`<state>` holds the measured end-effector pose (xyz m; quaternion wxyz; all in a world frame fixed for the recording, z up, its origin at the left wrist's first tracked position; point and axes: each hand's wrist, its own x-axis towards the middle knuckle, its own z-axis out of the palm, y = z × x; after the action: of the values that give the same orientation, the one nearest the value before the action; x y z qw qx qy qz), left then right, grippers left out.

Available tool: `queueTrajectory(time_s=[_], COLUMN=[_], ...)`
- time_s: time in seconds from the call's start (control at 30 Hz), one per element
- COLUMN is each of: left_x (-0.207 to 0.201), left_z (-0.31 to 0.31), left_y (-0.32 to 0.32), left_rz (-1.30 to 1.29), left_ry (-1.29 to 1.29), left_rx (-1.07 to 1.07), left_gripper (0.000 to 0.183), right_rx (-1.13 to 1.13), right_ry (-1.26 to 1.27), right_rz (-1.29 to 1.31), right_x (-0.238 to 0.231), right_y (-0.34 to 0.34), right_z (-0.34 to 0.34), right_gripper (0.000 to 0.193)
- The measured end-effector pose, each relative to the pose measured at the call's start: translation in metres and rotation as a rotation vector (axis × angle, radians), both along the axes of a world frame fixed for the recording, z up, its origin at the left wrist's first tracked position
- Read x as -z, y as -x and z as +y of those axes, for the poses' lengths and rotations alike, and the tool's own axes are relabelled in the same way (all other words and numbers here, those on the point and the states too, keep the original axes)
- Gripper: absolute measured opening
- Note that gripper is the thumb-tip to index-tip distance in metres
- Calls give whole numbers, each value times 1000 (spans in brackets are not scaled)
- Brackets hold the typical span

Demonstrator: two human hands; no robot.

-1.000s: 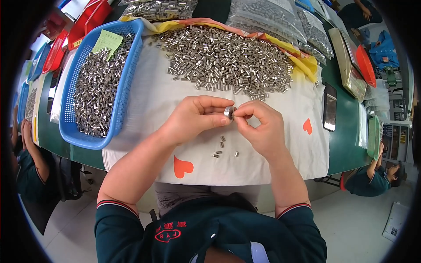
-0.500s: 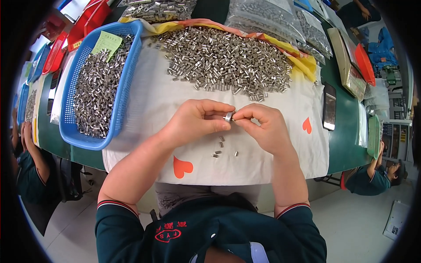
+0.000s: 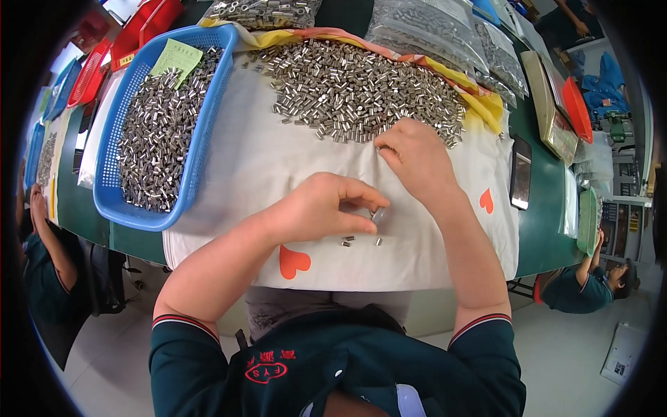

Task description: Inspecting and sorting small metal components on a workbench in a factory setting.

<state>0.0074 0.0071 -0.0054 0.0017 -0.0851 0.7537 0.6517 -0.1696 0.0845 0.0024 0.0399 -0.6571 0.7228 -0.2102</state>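
Note:
My left hand [image 3: 313,208] is over the near middle of a white cloth, with a small shiny metal ring [image 3: 377,215] pinched between its thumb and fingertips. At the near edge of a wide heap of small metal cylinders [image 3: 347,83], my right hand [image 3: 419,158] is closed, thumb against fingers. What lies in that pinch is hidden or too small to make out. A few loose cylinders [image 3: 347,241] rest on the cloth just below my left fingertips.
A blue basket [image 3: 189,149] full of similar cylinders, topped by a green slip [image 3: 177,60], stands at the left. Clear bags of metal parts [image 3: 424,31] lie behind a yellow and orange cloth roll [image 3: 483,115]. A phone [image 3: 520,170] is at the right. Other people sit at both sides.
My hands have separated. The right one has moved away from the ring to the heap's near edge; the left, still holding the ring, has come slightly nearer and tilted it.

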Motion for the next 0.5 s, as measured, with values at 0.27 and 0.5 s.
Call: queueTrajectory(time_s=[0.27, 0.5], left_x=[6, 7], left_z=[-8, -9], left_y=[5, 5], left_rz=[-74, -30], left_ry=[-460, -579], left_rx=[-180, -330], left_gripper=[32, 36], right_rx=[35, 245], right_ry=[25, 0], right_rz=[-12, -490], right_x=[11, -8], right_y=[-1, -24], right_z=[11, 29], right_gripper=[10, 5])
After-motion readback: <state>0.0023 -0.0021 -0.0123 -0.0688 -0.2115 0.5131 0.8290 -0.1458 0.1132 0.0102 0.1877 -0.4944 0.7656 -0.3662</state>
